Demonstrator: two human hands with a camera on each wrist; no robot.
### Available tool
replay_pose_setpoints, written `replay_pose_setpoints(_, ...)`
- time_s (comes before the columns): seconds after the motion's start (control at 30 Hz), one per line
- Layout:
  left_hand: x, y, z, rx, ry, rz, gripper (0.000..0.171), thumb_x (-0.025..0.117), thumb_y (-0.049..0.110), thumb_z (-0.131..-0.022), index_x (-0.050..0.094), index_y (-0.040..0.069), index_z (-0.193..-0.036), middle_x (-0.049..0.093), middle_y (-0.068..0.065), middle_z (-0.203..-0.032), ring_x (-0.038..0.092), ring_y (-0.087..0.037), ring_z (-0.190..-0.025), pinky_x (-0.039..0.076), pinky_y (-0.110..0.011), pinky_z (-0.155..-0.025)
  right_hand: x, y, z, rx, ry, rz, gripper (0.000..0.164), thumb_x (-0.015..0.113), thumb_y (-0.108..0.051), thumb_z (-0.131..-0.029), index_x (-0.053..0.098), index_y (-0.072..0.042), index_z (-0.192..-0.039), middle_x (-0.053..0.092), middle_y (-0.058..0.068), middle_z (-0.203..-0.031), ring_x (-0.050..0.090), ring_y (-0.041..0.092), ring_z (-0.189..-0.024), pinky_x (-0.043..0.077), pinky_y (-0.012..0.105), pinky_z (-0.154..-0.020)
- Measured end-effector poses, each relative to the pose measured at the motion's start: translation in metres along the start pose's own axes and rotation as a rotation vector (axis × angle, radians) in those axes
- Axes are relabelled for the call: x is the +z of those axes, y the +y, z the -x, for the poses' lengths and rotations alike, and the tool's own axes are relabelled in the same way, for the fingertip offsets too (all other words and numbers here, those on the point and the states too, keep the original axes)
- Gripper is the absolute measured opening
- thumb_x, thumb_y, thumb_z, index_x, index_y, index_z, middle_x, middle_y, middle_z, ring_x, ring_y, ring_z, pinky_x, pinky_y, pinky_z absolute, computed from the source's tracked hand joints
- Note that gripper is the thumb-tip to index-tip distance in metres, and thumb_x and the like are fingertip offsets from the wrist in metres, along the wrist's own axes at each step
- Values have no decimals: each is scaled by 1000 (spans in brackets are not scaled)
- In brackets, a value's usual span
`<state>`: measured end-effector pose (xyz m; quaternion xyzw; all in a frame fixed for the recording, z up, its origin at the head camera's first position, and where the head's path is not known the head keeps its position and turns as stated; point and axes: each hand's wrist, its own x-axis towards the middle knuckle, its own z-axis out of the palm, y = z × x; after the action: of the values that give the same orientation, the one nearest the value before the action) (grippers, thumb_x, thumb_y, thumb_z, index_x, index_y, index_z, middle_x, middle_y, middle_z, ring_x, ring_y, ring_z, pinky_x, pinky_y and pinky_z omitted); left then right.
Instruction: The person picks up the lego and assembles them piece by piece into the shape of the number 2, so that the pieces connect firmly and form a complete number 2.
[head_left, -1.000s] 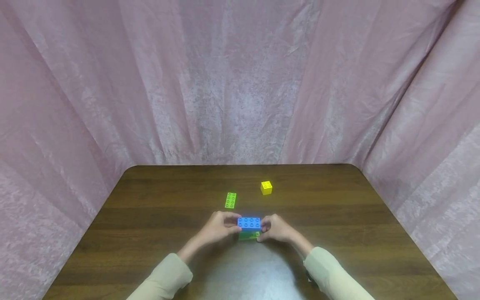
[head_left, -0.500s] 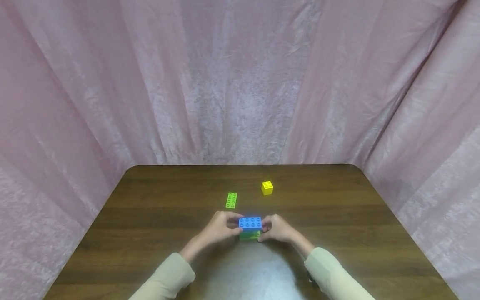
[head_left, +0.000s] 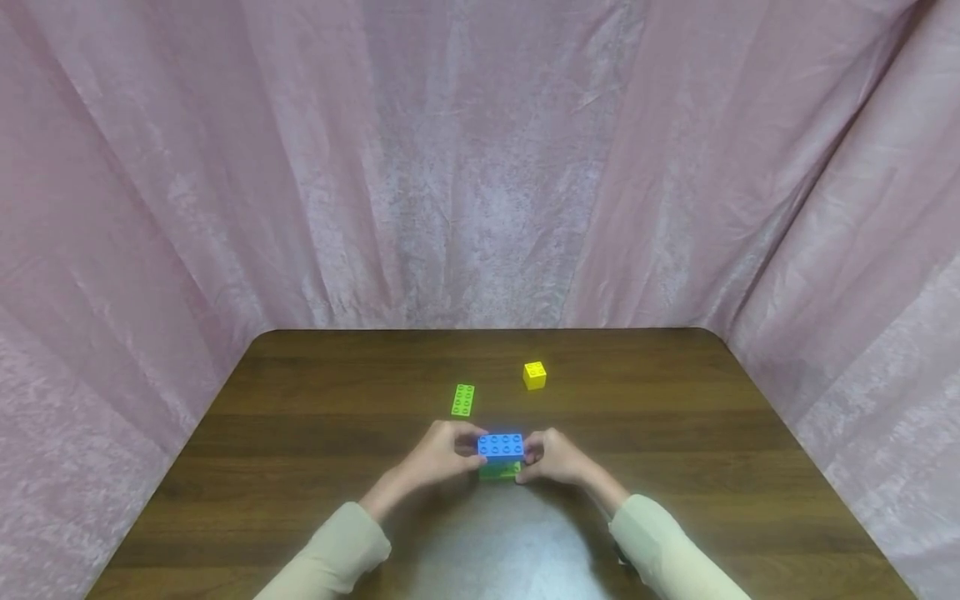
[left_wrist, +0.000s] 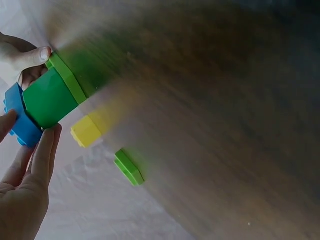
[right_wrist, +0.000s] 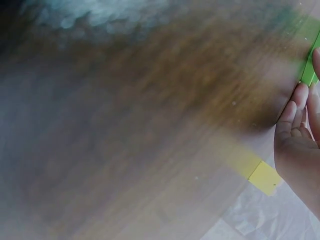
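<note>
Blue brick [head_left: 500, 446] at the top of a three-piece stack [left_wrist: 50, 95] on the table [head_left: 300, 425], above a dark green brick [left_wrist: 48, 102] and a light green plate [left_wrist: 70, 80]. Pinched at one end in the left grip [head_left: 441, 454], with thumb on the near side and fingers reaching round the far side. Gripped lower down at the opposite end in the right grip [head_left: 553, 458], narrow about the light green plate, with thumb and fingers bent. Both forearms [head_left: 386, 492] slanted inward, bare past the pale sleeves [head_left: 337, 546]. Beyond the left grip, a loose lime plate [head_left: 462, 400], lying flat; farther off and to the right, a yellow brick [head_left: 535, 376], studs up.
</note>
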<state>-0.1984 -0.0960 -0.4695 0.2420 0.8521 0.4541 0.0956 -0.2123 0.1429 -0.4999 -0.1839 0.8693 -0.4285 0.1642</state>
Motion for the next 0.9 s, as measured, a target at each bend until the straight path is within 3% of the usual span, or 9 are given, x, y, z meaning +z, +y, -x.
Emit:
replay_pose_setpoints(0.27,-1,-2,1,28,19,-28,35,74,10,-84,67,-1,-116,70,-19,-115,70,-31,-103,60,-38,-87,0,-1,-1,-11,-3,-14,33,83,-9,-69,70,0,-99,66,8,-87,57,15,-78,51,27,-72)
replay_pose_setpoints(0.43,0,-3,-2,23,24,-61,34,76,15,-83,70,2,-114,73,-15,-112,72,-25,-100,60,-30,-83,-2,0,1,2,-4,-7,35,83,-9,-70,70,0,-101,67,8,-88,58,14,-78,52,25,-71)
replay_pose_setpoints(0.57,0,-1,-6,32,5,-46,34,76,13,-82,70,1,-113,73,-16,-110,73,-23,-96,60,-25,-79,-3,0,2,3,3,-4,34,83,-10,-69,70,1,-99,67,8,-88,58,14,-78,52,25,-71)
replay_pose_setpoints(0.9,-2,-3,-6,22,-19,-40,34,76,11,-81,70,-1,-112,73,-18,-110,73,-25,-95,61,-25,-78,0,1,0,-5,-2,2,33,84,-11,-69,70,-1,-98,66,7,-86,57,13,-76,51,23,-69)
